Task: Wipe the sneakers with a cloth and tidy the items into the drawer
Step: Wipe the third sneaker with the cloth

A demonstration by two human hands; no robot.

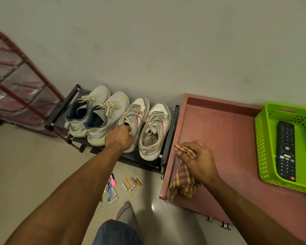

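While the right hand (198,160) holds a yellow-maroon checked cloth (184,179).

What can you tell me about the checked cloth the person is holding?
The checked cloth is soft woven fabric with maroon and yellow squares. It is crumpled, not folded. The right hand grips its upper part, one bunched end poking out above the fingers, and the rest hangs down below the hand. It sits over the left edge of the open reddish drawer. Whether it touches the drawer cannot be told.
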